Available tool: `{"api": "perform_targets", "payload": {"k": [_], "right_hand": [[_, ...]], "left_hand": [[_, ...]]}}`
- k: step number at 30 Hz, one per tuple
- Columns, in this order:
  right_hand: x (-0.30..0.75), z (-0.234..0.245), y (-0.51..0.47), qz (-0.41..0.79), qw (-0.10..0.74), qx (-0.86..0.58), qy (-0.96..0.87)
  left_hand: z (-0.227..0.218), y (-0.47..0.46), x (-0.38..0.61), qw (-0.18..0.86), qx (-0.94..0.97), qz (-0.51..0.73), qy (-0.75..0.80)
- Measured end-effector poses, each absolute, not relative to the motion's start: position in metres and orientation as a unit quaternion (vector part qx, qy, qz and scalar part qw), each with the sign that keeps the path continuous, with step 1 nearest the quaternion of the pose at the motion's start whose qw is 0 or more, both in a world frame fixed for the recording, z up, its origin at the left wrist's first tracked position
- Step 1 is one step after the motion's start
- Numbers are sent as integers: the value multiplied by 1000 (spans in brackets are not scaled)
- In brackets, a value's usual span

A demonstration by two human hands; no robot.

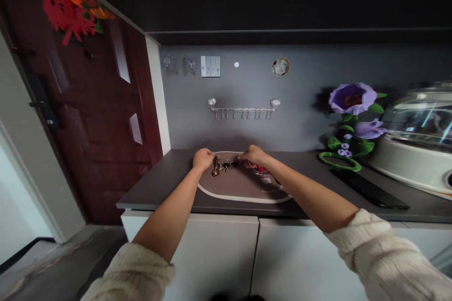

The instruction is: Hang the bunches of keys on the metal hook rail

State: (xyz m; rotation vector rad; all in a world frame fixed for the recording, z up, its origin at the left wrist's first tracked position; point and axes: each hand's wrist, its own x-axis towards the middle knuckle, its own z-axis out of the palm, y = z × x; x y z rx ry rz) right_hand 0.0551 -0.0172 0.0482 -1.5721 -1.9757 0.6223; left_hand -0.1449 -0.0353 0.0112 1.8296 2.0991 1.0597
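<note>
A brown oval tray with a pale rim (243, 198) lies on the dark counter. At its left edge my left hand (203, 159) is closed, with thumb and fingertips pinched just above a brown keychain (215, 168). Dark keys (225, 166) lie to the right of that keychain. My right hand (253, 154) reaches over the back of the tray, its fingers closed in a pinch. Below it is a pinkish trinket (249, 164), partly covered by the hand. Red charms (261, 169) and a pale, chain-like piece (271, 190) lie near my right forearm. What either pinch holds is too small to tell.
A rail with several hooks (243, 110) is mounted on the grey wall behind. On the right stand purple crocheted flowers (353, 99), a black flat object (370, 189) and a white appliance with a clear lid (413, 162). A dark cabinet (247, 0) overhangs; a red door (106, 141) is left.
</note>
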Motion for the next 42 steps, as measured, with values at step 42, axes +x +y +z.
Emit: {"api": "perform_targets", "payload": {"k": [42], "right_hand": [[56,64,-32,612,395,-272,-629]], "left_hand": [[47,-42,-157,417,581,575,398]]}}
